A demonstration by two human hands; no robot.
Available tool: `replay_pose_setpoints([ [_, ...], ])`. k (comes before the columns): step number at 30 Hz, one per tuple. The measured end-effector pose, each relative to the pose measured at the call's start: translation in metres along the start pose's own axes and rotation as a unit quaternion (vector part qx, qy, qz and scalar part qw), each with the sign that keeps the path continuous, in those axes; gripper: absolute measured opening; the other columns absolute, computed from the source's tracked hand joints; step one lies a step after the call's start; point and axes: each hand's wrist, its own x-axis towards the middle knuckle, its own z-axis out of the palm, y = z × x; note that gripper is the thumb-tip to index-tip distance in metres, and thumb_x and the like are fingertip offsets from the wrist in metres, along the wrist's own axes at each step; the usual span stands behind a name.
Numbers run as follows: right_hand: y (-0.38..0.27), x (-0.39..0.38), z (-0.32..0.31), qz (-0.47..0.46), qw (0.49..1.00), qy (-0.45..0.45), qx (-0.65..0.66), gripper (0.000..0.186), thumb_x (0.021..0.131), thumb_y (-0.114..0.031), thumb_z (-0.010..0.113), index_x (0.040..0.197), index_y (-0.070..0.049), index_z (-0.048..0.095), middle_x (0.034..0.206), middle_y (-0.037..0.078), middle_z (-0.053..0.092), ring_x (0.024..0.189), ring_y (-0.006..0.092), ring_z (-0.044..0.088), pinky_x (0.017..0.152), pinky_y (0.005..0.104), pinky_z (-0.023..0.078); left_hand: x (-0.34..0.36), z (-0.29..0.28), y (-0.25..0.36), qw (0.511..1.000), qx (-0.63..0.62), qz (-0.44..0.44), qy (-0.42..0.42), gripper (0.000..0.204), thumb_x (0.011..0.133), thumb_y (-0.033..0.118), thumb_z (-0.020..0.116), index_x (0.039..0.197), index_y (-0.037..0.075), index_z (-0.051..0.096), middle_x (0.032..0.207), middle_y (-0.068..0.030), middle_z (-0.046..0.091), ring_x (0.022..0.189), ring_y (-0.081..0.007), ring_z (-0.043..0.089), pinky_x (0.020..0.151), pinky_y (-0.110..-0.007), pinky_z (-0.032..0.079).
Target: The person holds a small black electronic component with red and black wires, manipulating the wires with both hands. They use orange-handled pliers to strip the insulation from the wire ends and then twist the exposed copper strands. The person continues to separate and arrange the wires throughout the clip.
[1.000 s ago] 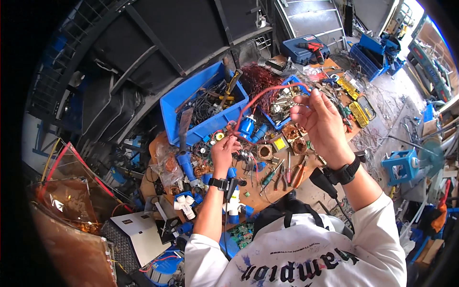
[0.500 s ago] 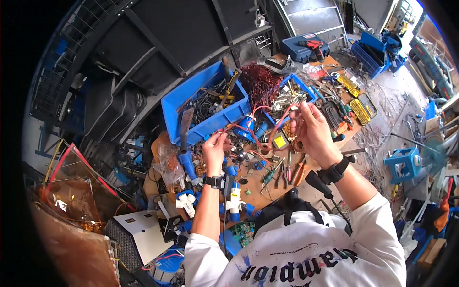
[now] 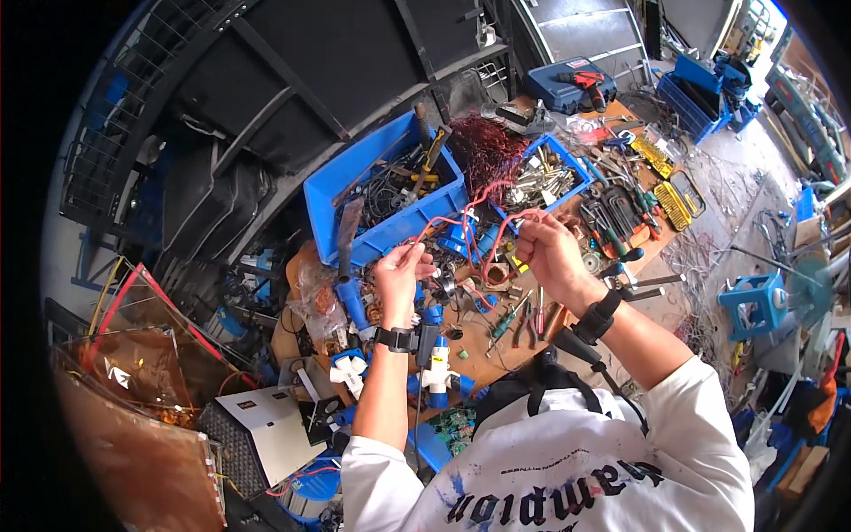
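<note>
A drill lies on a case; a stool stands apart.

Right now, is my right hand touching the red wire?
Touching. The head view shows your right hand pinching the red wire, which runs straight into the grip with no gap showing.

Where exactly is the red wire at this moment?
In the head view, the red wire is near the middle, running in loops between the left hand and the right hand, beside the large blue bin.
</note>
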Motion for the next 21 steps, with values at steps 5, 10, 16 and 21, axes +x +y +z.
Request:
replay_pose_setpoints([
  [5,0.027,0.004,0.003,0.051,0.996,-0.045,-0.061,0.012,0.087,-0.002,0.061,0.098,-0.006,0.058,0.074,-0.001,0.056,0.061,0.0086,0.051,0.057,0.0240,0.043,-0.018,0.008,0.032,0.998,-0.023,-0.027,-0.058,0.018,0.089,0.018,0.066,0.094,0.001,0.064,0.081,-0.0080,0.068,0.065,-0.0143,0.066,0.062,-0.026,0.055],
  [10,0.052,0.002,0.016,0.101,0.962,-0.118,-0.223,0.027,0.084,-0.007,0.068,0.110,-0.003,0.060,0.085,0.001,0.066,0.067,0.0080,0.058,0.063,0.0242,0.048,-0.035,0.020,0.070,0.995,-0.021,-0.033,-0.088,0.016,0.089,0.019,0.067,0.092,0.003,0.064,0.081,-0.0073,0.068,0.063,-0.0115,0.064,0.060,-0.024,0.053],
  [16,0.071,0.004,0.034,0.036,0.902,-0.179,-0.392,0.016,0.082,-0.008,0.068,0.096,-0.003,0.061,0.075,-0.001,0.060,0.064,0.0054,0.053,0.058,0.0247,0.045,-0.047,0.021,0.079,0.993,-0.036,-0.025,-0.108,0.013,0.089,0.015,0.066,0.091,0.003,0.065,0.081,-0.0087,0.069,0.062,-0.0108,0.064,0.057,-0.023,0.052],
  [21,0.078,0.009,0.033,-0.040,0.865,-0.197,-0.460,0.007,0.082,-0.008,0.062,0.085,-0.002,0.065,0.071,0.000,0.063,0.065,0.0078,0.057,0.060,0.0272,0.047,-0.049,0.013,0.071,0.990,-0.043,-0.012,-0.137,0.015,0.088,0.012,0.066,0.099,0.001,0.064,0.087,-0.0091,0.070,0.061,-0.0114,0.063,0.057,-0.024,0.052],
])
